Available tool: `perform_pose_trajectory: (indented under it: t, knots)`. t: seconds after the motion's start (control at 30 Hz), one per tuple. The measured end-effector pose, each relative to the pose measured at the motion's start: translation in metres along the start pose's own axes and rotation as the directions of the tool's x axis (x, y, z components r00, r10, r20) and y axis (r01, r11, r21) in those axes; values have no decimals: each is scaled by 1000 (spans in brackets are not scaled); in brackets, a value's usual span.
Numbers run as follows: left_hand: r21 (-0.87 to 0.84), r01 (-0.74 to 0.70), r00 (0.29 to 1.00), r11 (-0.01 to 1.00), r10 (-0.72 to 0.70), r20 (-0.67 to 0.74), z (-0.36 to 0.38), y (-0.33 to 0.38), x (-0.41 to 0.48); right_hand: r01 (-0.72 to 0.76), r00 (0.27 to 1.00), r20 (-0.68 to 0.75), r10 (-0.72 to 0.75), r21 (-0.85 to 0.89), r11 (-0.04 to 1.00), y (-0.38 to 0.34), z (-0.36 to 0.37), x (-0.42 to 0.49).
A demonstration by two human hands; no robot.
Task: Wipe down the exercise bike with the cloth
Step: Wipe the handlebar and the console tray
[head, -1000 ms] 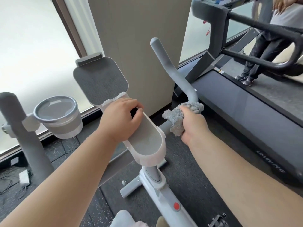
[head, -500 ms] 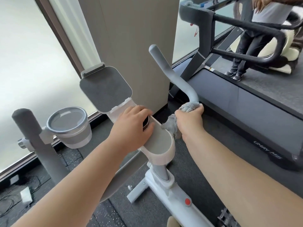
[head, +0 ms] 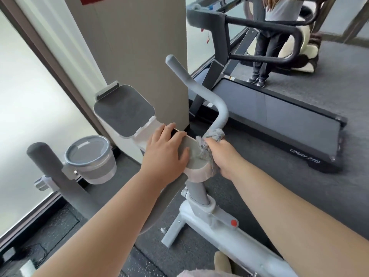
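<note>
A white and grey exercise bike [head: 201, 208] stands below me, its console [head: 194, 154] in the middle of the view. My left hand [head: 165, 150] rests flat across the console top, fingers spread. My right hand [head: 223, 154] grips a grey cloth [head: 216, 133] bunched around the base of the right handlebar [head: 196, 86], beside the console. The cloth's loose end hangs between my hand and the console. The grey left handlebar [head: 52, 174] rises at the lower left.
A tablet holder [head: 123, 110] tilts up behind the console and a grey cup holder [head: 89, 158] sits at the left. A beige pillar [head: 139, 47] stands just behind. A treadmill [head: 279, 116] lies to the right, with a person [head: 265, 41] standing beyond it.
My right hand with the cloth has slid down the right handlebar to its base next to the console. The view has shifted, and my left hand stays on the console.
</note>
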State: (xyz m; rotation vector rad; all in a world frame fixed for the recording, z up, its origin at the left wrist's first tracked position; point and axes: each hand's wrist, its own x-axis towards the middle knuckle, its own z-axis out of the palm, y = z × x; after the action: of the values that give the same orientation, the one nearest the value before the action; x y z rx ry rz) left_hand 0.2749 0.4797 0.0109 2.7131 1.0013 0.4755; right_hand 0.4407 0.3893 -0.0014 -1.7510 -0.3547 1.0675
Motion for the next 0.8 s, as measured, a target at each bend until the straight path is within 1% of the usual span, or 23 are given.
perform_pose_trajectory:
  t: [0.03,0.07,0.1,0.13,0.27,0.33,0.4,0.5,0.57,0.6,0.67,0.73,0.8]
  knots:
    - [0,-8,1000,1000,8,10,0,3,-2,-29,995,96,26,30,999,6,-3,-9]
    - [14,-27,1000,1000,26,11,-1,6,-5,-31,987,161,28,17,999,12,-6,-17]
    - [35,-55,998,998,55,9,-1,9,-8,-24,980,198,30,-36,999,19,-8,-24]
    - [56,-91,996,994,90,7,-2,13,-12,-6,981,193,24,-97,995,25,-10,-31]
    - [31,-214,977,976,213,20,-6,26,-22,100,995,51,-87,-371,923,35,-25,-57]
    - [16,-279,960,960,278,35,-6,34,-24,125,989,-4,-149,-520,845,41,-36,-69]
    - [7,-341,939,940,341,43,-2,48,-26,123,978,-56,-201,-625,771,51,-51,-79]
    - [-18,-390,918,921,390,77,11,74,-33,56,967,-130,-218,-728,683,70,-76,-94]
    - [-43,-403,904,914,405,139,24,92,-39,25,967,-141,-213,-776,630,79,-96,-105]
    - [-58,-409,893,911,412,180,32,102,-43,18,970,-136,-200,-784,621,86,-109,-112]
    - [-73,-441,862,895,445,242,49,142,-56,-9,981,-132,-139,-756,655,108,-149,-135]
    - [-64,-418,858,906,417,298,62,144,-61,-8,991,-99,-95,-736,677,123,-159,-141]
    - [-54,-415,850,908,408,334,79,165,-72,-33,994,-97,-50,-707,706,145,-187,-158]
